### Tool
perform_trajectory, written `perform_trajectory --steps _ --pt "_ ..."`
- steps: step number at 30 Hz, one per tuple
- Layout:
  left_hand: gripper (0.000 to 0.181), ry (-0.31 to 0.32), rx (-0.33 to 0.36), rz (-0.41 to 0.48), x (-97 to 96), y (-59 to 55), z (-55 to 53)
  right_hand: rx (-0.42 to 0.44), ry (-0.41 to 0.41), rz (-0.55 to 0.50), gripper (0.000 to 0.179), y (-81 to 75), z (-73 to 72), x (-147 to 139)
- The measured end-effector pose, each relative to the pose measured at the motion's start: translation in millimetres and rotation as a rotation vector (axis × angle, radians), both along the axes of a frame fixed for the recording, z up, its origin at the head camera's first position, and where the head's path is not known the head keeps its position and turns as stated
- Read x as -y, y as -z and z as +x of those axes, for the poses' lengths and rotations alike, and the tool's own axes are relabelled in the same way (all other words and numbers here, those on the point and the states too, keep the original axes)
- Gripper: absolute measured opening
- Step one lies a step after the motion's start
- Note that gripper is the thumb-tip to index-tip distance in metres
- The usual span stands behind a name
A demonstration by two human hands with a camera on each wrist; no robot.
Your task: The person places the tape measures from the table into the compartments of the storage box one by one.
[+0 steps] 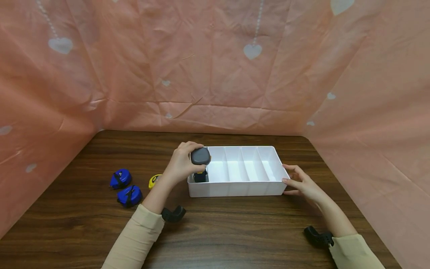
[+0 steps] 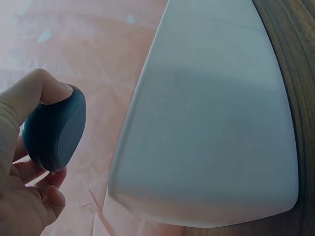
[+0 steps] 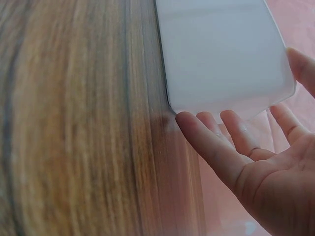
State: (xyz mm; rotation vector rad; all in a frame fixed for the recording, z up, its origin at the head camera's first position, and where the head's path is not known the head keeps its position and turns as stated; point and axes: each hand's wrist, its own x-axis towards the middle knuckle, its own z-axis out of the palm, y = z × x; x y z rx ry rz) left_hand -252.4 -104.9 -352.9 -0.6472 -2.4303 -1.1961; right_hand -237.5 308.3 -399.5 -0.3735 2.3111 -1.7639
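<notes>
My left hand [image 1: 181,162] pinches a dark grey tape measure [image 1: 200,156] between thumb and fingers, over the left end of a white divided box [image 1: 235,189]. Below it, a black item with a bit of yellow [image 1: 201,177] sits in the leftmost compartment, partly hidden by the hand. In the left wrist view the held tape measure [image 2: 59,130] appears beside the box's white wall [image 2: 206,123]. At the other end, my right hand [image 1: 304,185] touches the box, its fingers [image 3: 211,140] spread and fairly straight against the end wall [image 3: 226,54].
Two blue tape measures [image 1: 121,178] with black straps lie on the wooden table [image 1: 221,231] to the left. A yellow tape measure [image 1: 153,181] is partly hidden behind the left forearm. Pink cloth with white hearts [image 1: 215,74] hangs behind and at both sides.
</notes>
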Motion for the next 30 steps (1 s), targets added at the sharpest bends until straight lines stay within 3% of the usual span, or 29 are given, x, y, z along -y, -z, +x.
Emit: perform_trajectory --steps 16,30 --pt "0.057 0.044 -0.001 -0.032 -12.5 5.9 1.3 -0.009 -0.01 -0.017 0.056 1.1 -0.1 -1" --pt "0.057 0.11 -0.011 -0.043 -23.3 17.7 0.5 -0.011 0.006 -0.005 0.056 2.3 -0.8 -1"
